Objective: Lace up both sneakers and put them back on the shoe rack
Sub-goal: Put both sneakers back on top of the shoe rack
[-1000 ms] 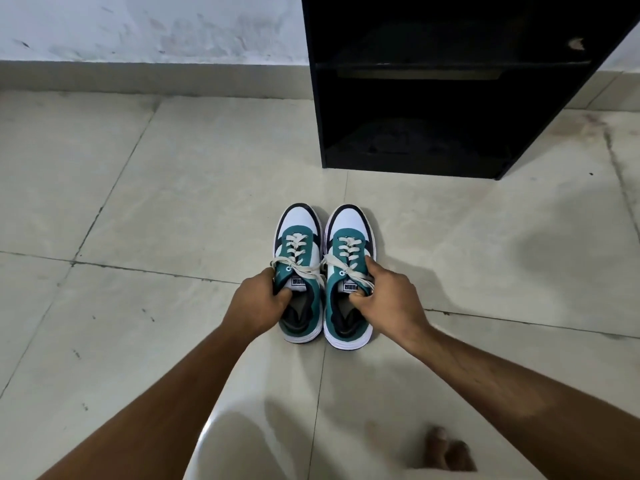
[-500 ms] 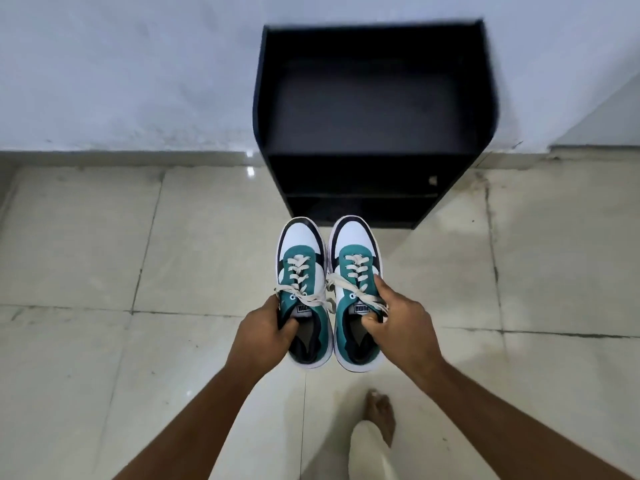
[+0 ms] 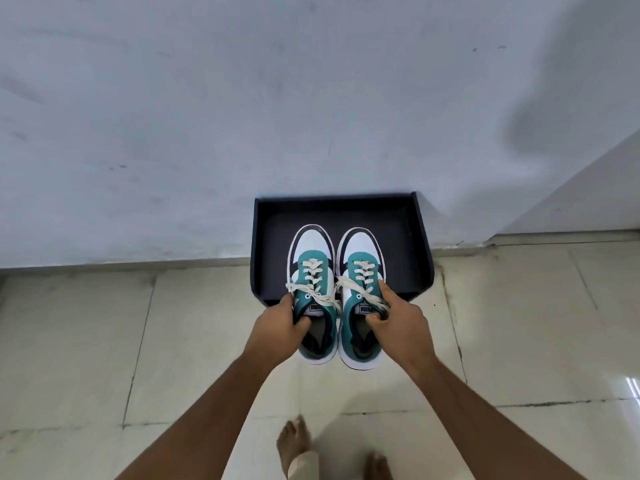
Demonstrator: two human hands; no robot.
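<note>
Both sneakers are up in the air, side by side, toes fwd, laced w/ cream laces tied across the top. L hand (image 3: pixel 277 327) is closed on the left sneaker (image 3: pixel 313 292) at its collar, fingers tucked inside the opening, thumb on the outer edge. R hand (image 3: pixel 398 323) is closed the same way on the right sneaker (image 3: pixel 360 296), thumb up by the laces, fingers curled into the opening. The two shoes nearly touch along their inner sides. Vs 0.5 s ago: the view now looks down onto the top of the black rack (image 3: pixel 412 244), not into its open front, so the shelves no longer show; the pair's toes now overlap the rack's top tray, where before the shoes sat in front of it over the floor (image 3: pixel 173 341). Heels overhang the rack's front edge, over the tiles. Can't tell if the soles touch the tray or hover just above it. Vs 1 s ago the shoes were down on the floor w/ the same grips, so hold is unchanged, only position differs. Rack stands against the wall (image 3: pixel 207 116). Arms reach out straight fwd. Two bare feet show at the bottom edge, left foot (image 3: pixel 292 441) and right foot (image 3: pixel 379 465), where only one showed 0.5 s ago.
</note>
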